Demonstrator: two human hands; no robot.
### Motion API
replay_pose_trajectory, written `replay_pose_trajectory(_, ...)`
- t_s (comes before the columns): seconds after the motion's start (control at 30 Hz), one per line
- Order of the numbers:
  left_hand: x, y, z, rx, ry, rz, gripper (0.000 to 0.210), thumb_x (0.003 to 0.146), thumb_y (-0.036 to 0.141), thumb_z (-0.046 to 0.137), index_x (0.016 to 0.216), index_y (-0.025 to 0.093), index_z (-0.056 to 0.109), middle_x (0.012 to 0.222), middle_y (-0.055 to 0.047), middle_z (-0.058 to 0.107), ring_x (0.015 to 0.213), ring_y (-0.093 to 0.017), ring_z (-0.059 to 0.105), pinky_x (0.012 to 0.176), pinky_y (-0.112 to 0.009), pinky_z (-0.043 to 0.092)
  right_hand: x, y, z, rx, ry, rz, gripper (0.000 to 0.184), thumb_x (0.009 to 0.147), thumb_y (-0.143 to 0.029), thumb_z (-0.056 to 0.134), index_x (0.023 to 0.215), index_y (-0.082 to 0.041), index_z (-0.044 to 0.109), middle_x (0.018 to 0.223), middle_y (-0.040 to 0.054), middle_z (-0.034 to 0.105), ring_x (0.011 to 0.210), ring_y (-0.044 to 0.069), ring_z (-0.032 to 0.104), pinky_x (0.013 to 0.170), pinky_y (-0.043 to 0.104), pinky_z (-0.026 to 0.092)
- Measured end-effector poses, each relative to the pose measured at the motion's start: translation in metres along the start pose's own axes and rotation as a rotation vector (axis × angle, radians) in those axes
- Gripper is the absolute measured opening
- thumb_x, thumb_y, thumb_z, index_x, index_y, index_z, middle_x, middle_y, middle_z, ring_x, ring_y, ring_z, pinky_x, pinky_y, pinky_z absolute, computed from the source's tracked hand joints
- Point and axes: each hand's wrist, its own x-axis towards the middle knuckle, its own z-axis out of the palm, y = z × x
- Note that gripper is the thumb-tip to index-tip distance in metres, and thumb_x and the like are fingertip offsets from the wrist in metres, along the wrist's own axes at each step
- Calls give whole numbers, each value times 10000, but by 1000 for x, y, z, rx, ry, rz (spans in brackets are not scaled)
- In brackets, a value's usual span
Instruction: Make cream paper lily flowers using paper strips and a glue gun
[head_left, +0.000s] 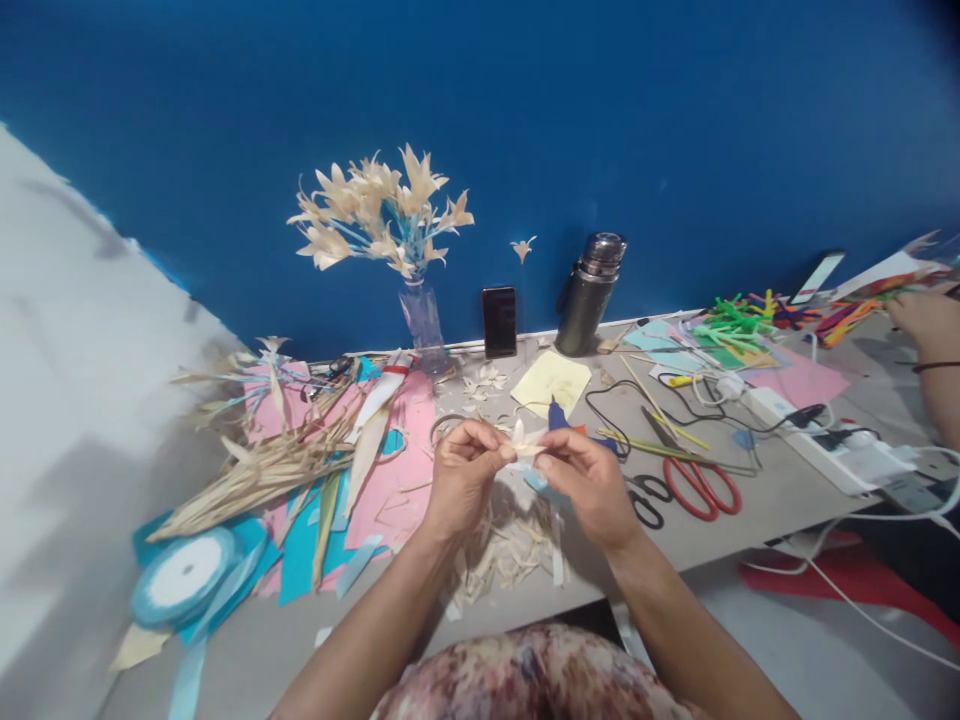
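Blue painted wall (675, 120) backs the cluttered grey tabletop (679, 542). Between my left hand (463, 478) and right hand (589, 485) sits a small, pale cream, petal-shaped piece of husk-like material (519, 440), pinched narrowly by the fingertips of both. Something so thin probably wants light, even pressure to avoid tearing. Curled cream scraps (506, 560) litter the space beneath; a blue plastic glue gun (556, 415) crowds my right knuckles, with red-handled metal scissors (701, 488) farther right.
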Motion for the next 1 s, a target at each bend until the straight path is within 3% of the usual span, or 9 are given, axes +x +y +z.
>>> replay_pose_trajectory(0.17, -2, 3, 2, 138, 25, 40, 244, 618, 200, 919, 667, 188, 680, 710, -10, 729, 677, -145, 672, 706, -276, 547, 5, -4, -3, 209, -138, 51, 338, 800, -423, 784, 1052, -202, 740, 764, 15, 626, 591, 125, 459, 539, 253, 351)
replay_pose_trajectory(0.4, -10, 10, 13, 288, 59, 111, 163, 681, 167, 884, 747, 178, 734, 761, -51, 782, 745, -172, 723, 728, -269, 570, 4, 5, -3, 94, 66, 20, 172, 839, -358, 782, 862, -200, 718, 611, -38, 551, 538, 104, 437, 523, 240, 352)
replay_pose_trajectory(0.5, -11, 10, 14, 269, 2, 78, 156, 727, 179, 858, 826, 175, 737, 846, -71, 802, 783, -185, 738, 754, -289, 585, 4, 7, -5, 109, 87, 14, 160, 847, -348, 775, 860, -202, 709, 584, -44, 554, 520, 102, 436, 519, 241, 358)
replay_pose_trajectory(0.67, -10, 11, 12, 242, -51, 107, 148, 837, 268, 777, 947, 180, 730, 987, -93, 791, 694, -149, 696, 646, -268, 557, 1, 2, -10, 99, 57, -27, 137, 875, -337, 751, 866, -207, 708, 605, -40, 579, 529, 100, 454, 531, 241, 370)
replay_pose_trajectory(0.83, -11, 23, 8, 394, -194, 48, 193, 838, 314, 778, 972, 176, 772, 921, -70, 758, 755, -163, 690, 693, -269, 540, -6, -9, -12, -73, 29, -112, 82, 882, -289, 732, 868, -211, 713, 722, -13, 657, 606, 115, 537, 580, 244, 423)
replay_pose_trajectory(1.0, -15, 32, 3, 633, -275, 138, 58, 841, 242, 769, 861, 195, 797, 824, -41, 747, 781, -159, 673, 724, -255, 507, -9, -19, -9, -180, -28, -151, 77, 893, -265, 702, 844, -207, 713, 739, -6, 678, 638, 126, 571, 593, 240, 441)
